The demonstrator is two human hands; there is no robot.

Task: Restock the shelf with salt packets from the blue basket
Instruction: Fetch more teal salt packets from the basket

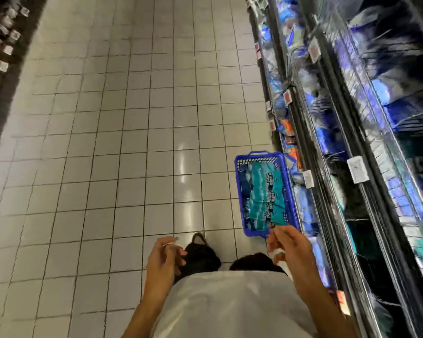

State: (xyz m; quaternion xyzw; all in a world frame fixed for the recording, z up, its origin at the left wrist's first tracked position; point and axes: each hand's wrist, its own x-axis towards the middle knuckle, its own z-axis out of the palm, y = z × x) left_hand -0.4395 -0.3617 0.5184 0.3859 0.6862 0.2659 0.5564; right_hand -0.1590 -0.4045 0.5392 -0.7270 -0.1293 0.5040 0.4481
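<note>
A blue basket [288, 189] stands on the tiled floor against the foot of the shelf [347, 147] on my right. It holds several teal and blue salt packets [261, 193] lying flat in a stack. My right hand [287, 247] hovers just over the basket's near edge, fingers loosely bent, with nothing in it. My left hand [164, 257] hangs in front of my body, left of the basket, fingers loosely curled and empty. The shelf tiers hold blurred blue and white packets.
The aisle floor [132, 118] of pale square tiles stretches ahead and to the left. A second dark shelf [0, 45] with price tags lines the far left. My dark shoes [200, 254] stand just left of the basket. White price tags [358, 169] hang on the shelf rails.
</note>
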